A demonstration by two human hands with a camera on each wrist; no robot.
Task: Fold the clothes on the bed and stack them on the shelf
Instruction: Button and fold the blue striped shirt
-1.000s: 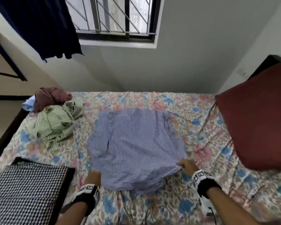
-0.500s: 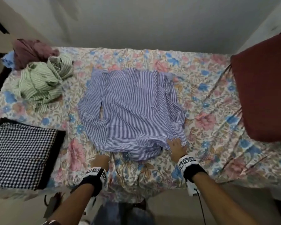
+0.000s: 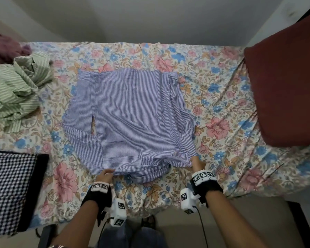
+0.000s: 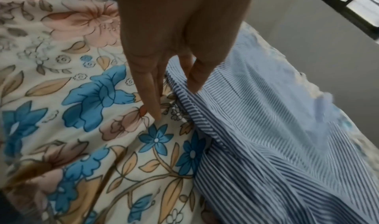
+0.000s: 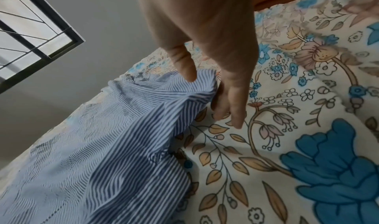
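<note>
A blue-striped shirt (image 3: 132, 119) lies spread on the floral bedsheet (image 3: 213, 97), sleeves folded inward. My left hand (image 3: 106, 173) pinches the shirt's near hem at its left side; in the left wrist view the thumb lies on top of the striped shirt (image 4: 256, 130) and the fingers (image 4: 151, 98) run beside and under the hem. My right hand (image 3: 195, 161) pinches the near right corner; the right wrist view has the thumb over the bunched shirt corner (image 5: 184, 88) and the fingers (image 5: 231, 107) beneath it.
A crumpled green-striped garment (image 3: 16, 90) and a maroon one (image 3: 4, 49) lie at the bed's left. A folded black-and-white checked cloth (image 3: 9, 190) sits at the near left. A large dark red pillow (image 3: 286, 86) fills the right side. Wall lies beyond the bed.
The view has tilted down and drawn back. My left hand moved up to the shirt's near hem and took hold of it. My right hand stays at the right corner.
</note>
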